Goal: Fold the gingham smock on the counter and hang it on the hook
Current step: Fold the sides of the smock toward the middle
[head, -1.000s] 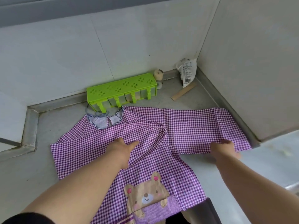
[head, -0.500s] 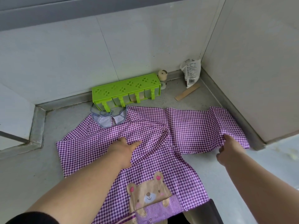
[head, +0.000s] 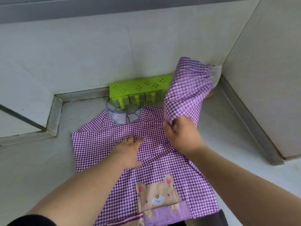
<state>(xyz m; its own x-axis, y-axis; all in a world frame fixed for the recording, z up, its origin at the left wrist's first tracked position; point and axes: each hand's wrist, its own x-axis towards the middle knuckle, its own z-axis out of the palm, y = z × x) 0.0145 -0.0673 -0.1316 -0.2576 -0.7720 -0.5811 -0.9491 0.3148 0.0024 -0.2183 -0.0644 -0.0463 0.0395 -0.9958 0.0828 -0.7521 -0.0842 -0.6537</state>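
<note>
Two hands on the gingham smock [head: 162,168], which lies face-up on the grey counter [head: 40,168] with its collar [head: 123,116] just in front of the green rack [head: 140,85] at the back wall. Left hand [head: 128,152] lies flat on the chest below the collar, fingers [head: 132,140] together and pressed down; reads as an anchor so the body doesn't slide while the other side moves. Right hand [head: 182,136] is fisted, fingers pinching the gingham sleeve [head: 187,88] near the shoulder, with the rest of the sleeve raised and bunched in front of the rack's right end. Likely step: folding that sleeve in across the chest. Other sleeve lies flat, out to the left of the collar. Bear patch [head: 158,198] and pocket sit at the near end, hem running off the counter edge toward the person. Hook not in view, so hanging is well off. Risk: lifted cloth is crumpled, fold may land skewed unless smoothed.
</note>
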